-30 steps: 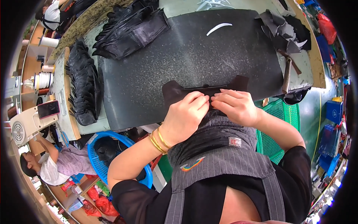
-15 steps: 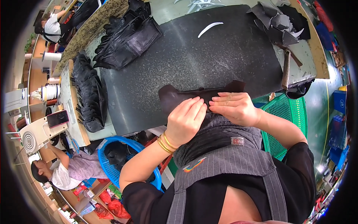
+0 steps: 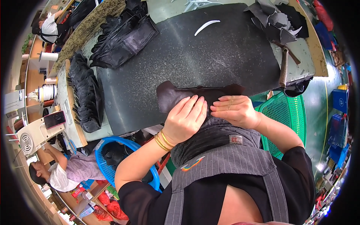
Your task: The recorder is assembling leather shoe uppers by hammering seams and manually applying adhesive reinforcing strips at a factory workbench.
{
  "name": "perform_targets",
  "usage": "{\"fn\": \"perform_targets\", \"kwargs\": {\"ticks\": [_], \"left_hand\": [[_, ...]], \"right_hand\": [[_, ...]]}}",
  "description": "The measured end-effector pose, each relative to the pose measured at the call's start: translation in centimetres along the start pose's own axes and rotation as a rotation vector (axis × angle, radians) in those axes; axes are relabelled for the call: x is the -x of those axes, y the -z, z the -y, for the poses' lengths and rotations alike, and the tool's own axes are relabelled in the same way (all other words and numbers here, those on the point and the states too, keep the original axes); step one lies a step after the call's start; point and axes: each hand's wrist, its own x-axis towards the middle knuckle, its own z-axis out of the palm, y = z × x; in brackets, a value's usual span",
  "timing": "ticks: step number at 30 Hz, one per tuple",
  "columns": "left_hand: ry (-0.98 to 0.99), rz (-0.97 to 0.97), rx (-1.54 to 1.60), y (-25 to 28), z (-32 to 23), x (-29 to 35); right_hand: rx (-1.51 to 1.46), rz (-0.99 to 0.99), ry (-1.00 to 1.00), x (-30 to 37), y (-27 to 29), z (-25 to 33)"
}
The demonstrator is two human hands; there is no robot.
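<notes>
The left hand point(image 3: 187, 117) and the right hand point(image 3: 233, 111) are just beside each other, with a narrow gap between their fingertips. In each hand the fingers lie close together, almost straight. They touch the brown piece point(image 3: 175, 96), but the thumbs are hidden, so I cannot tell if the hands pinch it or only press it. This piece lies under and just beyond the fingers, at the near edge of the black mat point(image 3: 176, 52); its near part is covered by the hands.

Behind the left hand, on the wrist, there are gold bangles point(image 3: 164, 140). On the body side of both hands is the grey striped apron point(image 3: 228, 161).

To the right of the right hand, lower than the table, stands a green basket point(image 3: 303, 123). On the left hand's side, a blue basket point(image 3: 100, 159) contains black pieces point(image 3: 112, 153). Farther to the left of this hand, a row of black parts point(image 3: 87, 95) lies beside the mat.

Well beyond the hands, a curved white strip point(image 3: 207, 26) lies on the mat. Far ahead of the left hand is a black pile point(image 3: 127, 43); far ahead of the right hand are grey scraps point(image 3: 275, 20). Far left, a co-worker point(image 3: 80, 168) sits.
</notes>
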Motion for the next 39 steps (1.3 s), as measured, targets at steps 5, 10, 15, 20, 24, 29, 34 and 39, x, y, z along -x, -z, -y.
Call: {"fn": "perform_targets", "kwargs": {"ticks": [5, 10, 15, 20, 24, 29, 34, 39], "left_hand": [[0.009, -0.026, 0.037, -0.4, -0.2, 0.6], [0.193, -0.085, 0.246, -0.1, 0.3, 1.1], [0.331, -0.068, 0.33, 0.5, 1.3, 1.1], [0.333, -0.061, 0.46, 0.0, 2.6, 2.3], [0.224, -0.118, 0.446, -0.5, 2.7, 3.5], [0.352, -0.231, 0.435, 0.0, 2.1, 5.4], [0.822, -0.575, -0.108, 7.4, 6.7, 7.7], [1.273, -0.36, -0.297, 7.6, 15.6, 17.6]], "right_hand": [[-0.241, 0.065, -0.284, 0.4, 1.9, 1.4], [0.377, 0.122, -0.028, -3.8, -0.6, 2.5], [0.456, 0.119, 0.035, -3.4, -1.2, 2.6], [0.375, 0.135, -0.028, -4.5, -1.5, 3.0], [0.468, 0.157, -0.01, -4.0, -1.8, 3.2], [0.449, -0.005, 0.162, -6.4, -1.1, 3.1], [0.599, -0.267, 0.106, -10.2, 3.1, 2.8], [0.5, -0.164, 0.016, -10.0, 2.1, 0.9]]}}
